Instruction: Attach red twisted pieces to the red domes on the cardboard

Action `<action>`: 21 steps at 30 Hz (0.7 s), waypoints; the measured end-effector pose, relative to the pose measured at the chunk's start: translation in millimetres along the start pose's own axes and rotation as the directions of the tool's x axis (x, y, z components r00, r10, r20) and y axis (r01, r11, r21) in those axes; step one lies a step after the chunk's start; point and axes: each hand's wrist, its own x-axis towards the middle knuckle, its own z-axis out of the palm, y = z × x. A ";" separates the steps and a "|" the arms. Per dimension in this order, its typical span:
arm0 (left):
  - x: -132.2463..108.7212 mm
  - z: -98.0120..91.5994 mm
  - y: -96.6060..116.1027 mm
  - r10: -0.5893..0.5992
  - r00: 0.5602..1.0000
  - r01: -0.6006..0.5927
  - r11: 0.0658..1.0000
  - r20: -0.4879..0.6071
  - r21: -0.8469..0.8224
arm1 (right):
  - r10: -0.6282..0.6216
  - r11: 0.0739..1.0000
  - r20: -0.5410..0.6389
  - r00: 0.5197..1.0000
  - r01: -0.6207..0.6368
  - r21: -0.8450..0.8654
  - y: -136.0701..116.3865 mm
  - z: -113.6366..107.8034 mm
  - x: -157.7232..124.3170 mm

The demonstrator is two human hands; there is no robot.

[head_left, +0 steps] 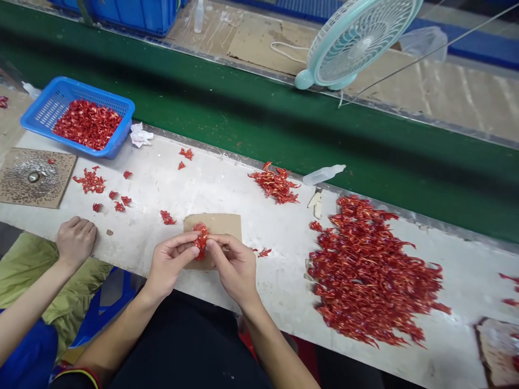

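Between my two hands is a small red plastic figure piece, pinched from both sides above a square of brown cardboard. My left hand grips its left side with thumb and forefinger. On the right side, my right hand holds it the same way. The exact shape of the piece is partly covered by my fingertips. A few loose red bits lie just right of the cardboard, and a small red cluster lies to its upper left.
A large heap of red pieces spreads at the right, a smaller pile behind. A blue basket of red parts stands back left. A white squeeze bottle lies by the green wall. A co-worker's hand rests at left.
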 end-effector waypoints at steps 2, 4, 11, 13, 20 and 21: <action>-0.4 1.5 -0.8 0.029 1.000 -0.029 0.999 0.002 -0.023 | -0.031 1.000 -0.013 0.999 0.031 0.003 2.3 0.7 -3.2; -0.5 2.8 -0.6 0.072 0.997 -0.072 0.997 0.004 -0.020 | -0.031 0.999 -0.024 0.999 0.032 0.031 2.8 1.4 -6.3; -8.0 12.0 7.3 0.150 0.986 -0.158 0.978 0.066 0.136 | -0.022 0.991 -0.084 0.996 0.032 0.127 -2.5 -0.8 -15.4; -11.5 15.7 8.5 0.149 0.983 -0.166 0.972 0.107 0.164 | -0.023 0.990 -0.091 0.996 0.035 0.134 -2.3 -4.2 -17.7; 8.1 -11.4 27.2 0.302 0.946 -0.312 0.737 0.122 0.599 | -0.022 0.997 -0.269 0.963 0.042 0.067 9.7 -45.4 -35.2; 14.7 -21.0 32.2 0.363 0.929 -0.302 0.644 0.067 0.702 | -0.022 0.998 -0.319 0.947 0.038 0.045 12.4 -55.8 -39.5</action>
